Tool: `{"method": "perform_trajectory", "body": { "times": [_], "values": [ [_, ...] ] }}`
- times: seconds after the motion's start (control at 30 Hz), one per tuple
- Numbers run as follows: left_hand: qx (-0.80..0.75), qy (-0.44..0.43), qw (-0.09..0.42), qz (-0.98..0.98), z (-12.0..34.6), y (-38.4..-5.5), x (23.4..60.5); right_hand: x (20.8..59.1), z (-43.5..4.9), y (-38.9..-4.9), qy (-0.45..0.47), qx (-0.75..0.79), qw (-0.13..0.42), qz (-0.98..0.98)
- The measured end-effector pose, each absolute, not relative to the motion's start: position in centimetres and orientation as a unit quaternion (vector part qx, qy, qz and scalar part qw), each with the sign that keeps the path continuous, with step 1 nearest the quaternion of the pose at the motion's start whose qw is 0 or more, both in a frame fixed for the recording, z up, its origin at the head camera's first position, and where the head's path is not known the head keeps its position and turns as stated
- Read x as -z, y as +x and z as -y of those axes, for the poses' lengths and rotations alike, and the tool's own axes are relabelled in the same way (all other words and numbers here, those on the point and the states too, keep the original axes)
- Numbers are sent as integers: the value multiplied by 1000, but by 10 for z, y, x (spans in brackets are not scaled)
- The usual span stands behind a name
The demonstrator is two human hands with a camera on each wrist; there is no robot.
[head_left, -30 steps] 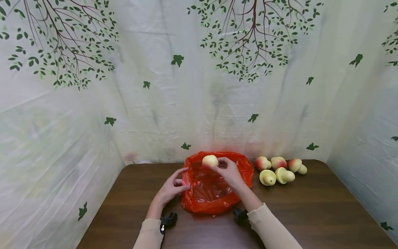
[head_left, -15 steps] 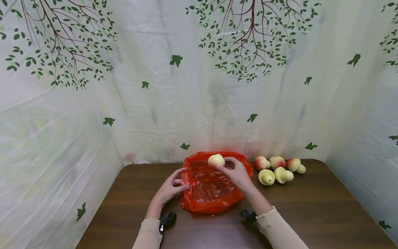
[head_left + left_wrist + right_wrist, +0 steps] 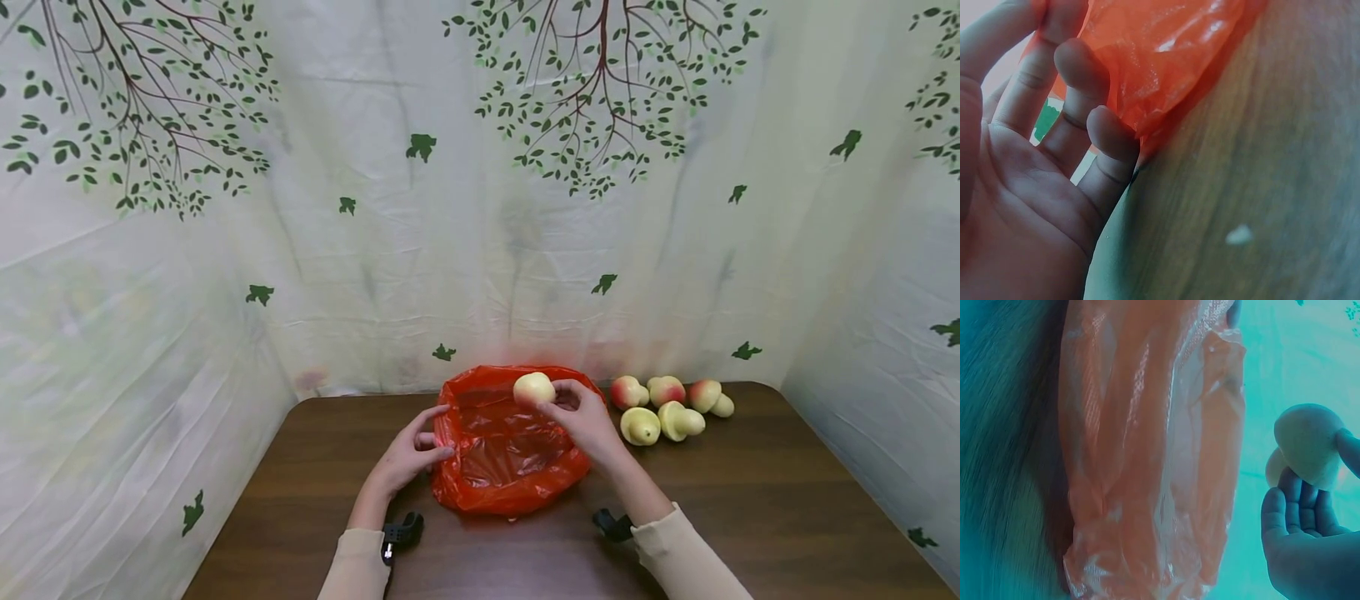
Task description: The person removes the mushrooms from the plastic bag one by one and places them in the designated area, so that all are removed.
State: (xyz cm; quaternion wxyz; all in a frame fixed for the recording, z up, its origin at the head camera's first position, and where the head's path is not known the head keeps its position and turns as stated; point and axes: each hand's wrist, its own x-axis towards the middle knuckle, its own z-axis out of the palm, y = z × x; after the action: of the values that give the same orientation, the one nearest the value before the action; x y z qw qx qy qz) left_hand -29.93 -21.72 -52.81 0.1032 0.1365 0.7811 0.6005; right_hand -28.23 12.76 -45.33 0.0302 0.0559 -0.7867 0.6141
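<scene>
A mushroom (image 3: 534, 390) with a pale yellow, red-blushed cap is held between the thumb and fingers of my right hand (image 3: 588, 425), over the right part of the bag's mouth. The right wrist view shows its rounded cap (image 3: 1310, 440) and the stem behind it. The red plastic bag (image 3: 517, 502) stands with its mouth spread wide. My left hand (image 3: 408, 457) holds the bag's left rim, index finger and thumb apart on the edge. From the left wrist view, the curled ring and little fingers (image 3: 1113, 134) lie against the red film.
Several more mushrooms (image 3: 678, 421), yellow and red, lie in a cluster right of the bag on the brown wooden table (image 3: 787, 517). A leaf-patterned curtain (image 3: 517, 250) closes off the table's back. Dark wrist mounts (image 3: 405, 531) sit under both wrists.
My right hand has moved to the right across the bag's mouth with the mushroom still in its fingers. My left hand has stayed at the bag's left rim.
</scene>
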Motion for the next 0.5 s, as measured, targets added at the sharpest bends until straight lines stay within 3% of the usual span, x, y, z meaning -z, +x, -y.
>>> {"method": "perform_trajectory", "body": {
  "times": [0.5],
  "values": [
    [-602,129,106,-781,216,-299,528,449,-149,-275,59,-594,52,800]
  ]
}}
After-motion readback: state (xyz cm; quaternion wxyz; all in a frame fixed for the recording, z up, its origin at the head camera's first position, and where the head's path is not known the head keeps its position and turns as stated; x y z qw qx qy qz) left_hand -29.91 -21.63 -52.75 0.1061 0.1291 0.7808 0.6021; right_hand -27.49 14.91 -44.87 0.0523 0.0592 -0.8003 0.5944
